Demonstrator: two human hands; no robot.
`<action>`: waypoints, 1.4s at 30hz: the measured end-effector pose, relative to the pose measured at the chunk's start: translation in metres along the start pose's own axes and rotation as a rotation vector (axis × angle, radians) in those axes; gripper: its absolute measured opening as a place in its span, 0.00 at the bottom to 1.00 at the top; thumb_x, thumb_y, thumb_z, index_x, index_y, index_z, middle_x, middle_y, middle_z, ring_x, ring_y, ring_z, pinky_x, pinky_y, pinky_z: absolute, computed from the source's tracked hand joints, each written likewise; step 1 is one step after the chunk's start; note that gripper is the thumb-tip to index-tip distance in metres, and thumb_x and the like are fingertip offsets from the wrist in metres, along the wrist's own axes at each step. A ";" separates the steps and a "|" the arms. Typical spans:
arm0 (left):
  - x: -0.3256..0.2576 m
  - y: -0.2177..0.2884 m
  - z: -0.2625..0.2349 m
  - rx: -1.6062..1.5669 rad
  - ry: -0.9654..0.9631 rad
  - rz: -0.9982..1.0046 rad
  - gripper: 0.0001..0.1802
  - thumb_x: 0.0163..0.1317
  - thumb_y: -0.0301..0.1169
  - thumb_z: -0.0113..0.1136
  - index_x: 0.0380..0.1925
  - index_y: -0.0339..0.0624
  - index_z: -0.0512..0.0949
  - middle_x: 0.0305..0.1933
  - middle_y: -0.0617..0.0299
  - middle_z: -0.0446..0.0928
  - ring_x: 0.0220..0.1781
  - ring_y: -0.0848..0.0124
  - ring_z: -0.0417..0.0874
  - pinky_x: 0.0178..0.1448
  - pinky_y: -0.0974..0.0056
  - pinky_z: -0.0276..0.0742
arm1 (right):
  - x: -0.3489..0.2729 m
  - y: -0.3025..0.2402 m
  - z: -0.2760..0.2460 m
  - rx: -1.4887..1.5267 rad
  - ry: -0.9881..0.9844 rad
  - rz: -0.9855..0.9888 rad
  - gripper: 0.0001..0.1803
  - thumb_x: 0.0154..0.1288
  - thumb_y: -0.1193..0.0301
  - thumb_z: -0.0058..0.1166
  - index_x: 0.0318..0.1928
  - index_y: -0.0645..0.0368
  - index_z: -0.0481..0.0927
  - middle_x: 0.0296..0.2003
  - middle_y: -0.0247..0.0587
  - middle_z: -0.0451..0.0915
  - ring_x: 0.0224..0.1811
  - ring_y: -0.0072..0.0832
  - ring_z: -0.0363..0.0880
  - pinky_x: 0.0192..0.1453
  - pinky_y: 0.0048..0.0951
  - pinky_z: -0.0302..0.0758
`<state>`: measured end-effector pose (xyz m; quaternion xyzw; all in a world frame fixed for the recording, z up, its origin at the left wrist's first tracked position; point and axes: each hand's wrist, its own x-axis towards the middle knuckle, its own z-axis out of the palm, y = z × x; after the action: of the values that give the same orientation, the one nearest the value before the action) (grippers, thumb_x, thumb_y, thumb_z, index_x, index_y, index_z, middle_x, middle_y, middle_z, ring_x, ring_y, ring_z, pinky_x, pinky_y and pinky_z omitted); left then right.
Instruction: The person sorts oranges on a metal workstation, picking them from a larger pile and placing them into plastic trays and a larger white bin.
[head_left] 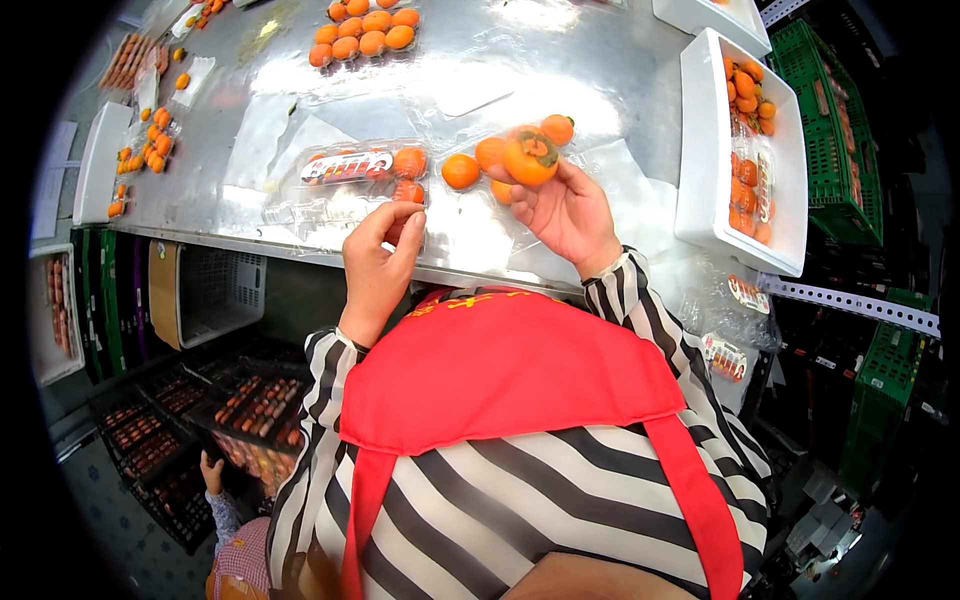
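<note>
My right hand [570, 220] holds an orange persimmon [530, 168] between thumb and fingers, its green-brown calyx turned up. Around it several loose persimmons [460, 171] lie on the metal table. My left hand [375, 260] is at the table's near edge with its fingers curled in. Just beyond those fingers are clear plastic packs, one with a printed lid label [347, 166]. Two persimmons [409, 161] show at the packs' right end. Whether the left fingertips pinch a pack's edge cannot be made out.
A clear pack of persimmons [365, 38] sits at the back of the metal table [215, 150]. On the right stands a white foam box [697, 180] with persimmons, beside green crates [840, 185]. Black crates [165, 440] of fruit and another person's hand [211, 472] are at lower left.
</note>
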<state>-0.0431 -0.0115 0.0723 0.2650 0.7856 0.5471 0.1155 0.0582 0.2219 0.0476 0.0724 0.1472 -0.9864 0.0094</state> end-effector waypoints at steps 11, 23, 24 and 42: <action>0.007 -0.001 -0.010 -0.463 -0.268 -0.193 0.20 0.65 0.25 0.62 0.57 0.34 0.74 0.48 0.59 0.79 0.40 0.80 0.80 0.43 0.73 0.79 | 0.005 0.036 0.042 -0.610 0.107 -0.249 0.30 0.72 0.65 0.54 0.69 0.61 0.64 0.59 0.45 0.72 0.58 0.34 0.78 0.58 0.34 0.78; 0.022 0.013 0.015 -0.092 -0.205 0.190 0.38 0.54 0.19 0.70 0.66 0.38 0.67 0.59 0.58 0.69 0.51 0.73 0.79 0.50 0.70 0.80 | 0.003 0.041 0.046 -0.909 0.129 -0.285 0.29 0.65 0.80 0.59 0.65 0.63 0.68 0.58 0.42 0.73 0.60 0.30 0.76 0.60 0.29 0.77; 0.022 0.012 0.017 -0.122 -0.203 0.174 0.37 0.54 0.18 0.69 0.65 0.38 0.67 0.60 0.58 0.69 0.52 0.73 0.79 0.52 0.69 0.80 | 0.003 0.040 0.045 -0.946 0.128 -0.300 0.29 0.64 0.80 0.59 0.65 0.63 0.68 0.58 0.41 0.74 0.60 0.30 0.76 0.60 0.29 0.77; 0.039 0.013 0.028 0.070 -0.144 0.120 0.33 0.55 0.17 0.68 0.63 0.38 0.71 0.58 0.58 0.69 0.54 0.70 0.80 0.58 0.67 0.79 | 0.006 0.029 0.034 -1.104 0.188 -0.572 0.27 0.62 0.83 0.57 0.62 0.61 0.73 0.57 0.41 0.76 0.60 0.30 0.77 0.60 0.31 0.76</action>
<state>-0.0583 0.0354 0.0784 0.3542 0.7767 0.5047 0.1291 0.0490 0.1846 0.0703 0.1010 0.6484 -0.7181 -0.2317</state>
